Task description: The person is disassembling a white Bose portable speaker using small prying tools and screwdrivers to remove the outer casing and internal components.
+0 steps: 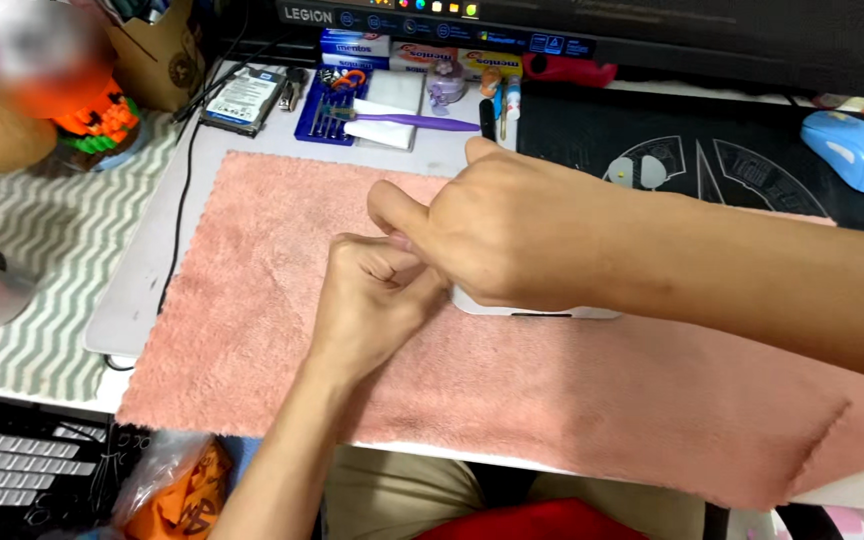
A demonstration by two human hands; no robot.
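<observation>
Right now I have both hands meeting at the centre of the frame, over a pink towel (252, 300) spread across the desk. My left hand (377, 300) comes up from the bottom edge, forearm rising steeply, wrist bent so the knuckles face up; its fingers are curled tight into a fist, and I cannot tell what, if anything, sits inside them. My right hand (507, 235) reaches in from the right side, forearm running nearly level across the frame, palm down, thumb stretched left so that it touches the top of the left fist. Its other fingers are folded under and press down on a flat white device (542, 312), of which only a thin rounded edge shows beneath the palm, lying on the towel just right of centre.

Toward the upper middle of the frame lie a blue tool tray (324, 112) and a purple toothbrush (412, 121). A bare hard drive (242, 100) sits to their left. A blue mouse (857, 150) rests at the upper right.
</observation>
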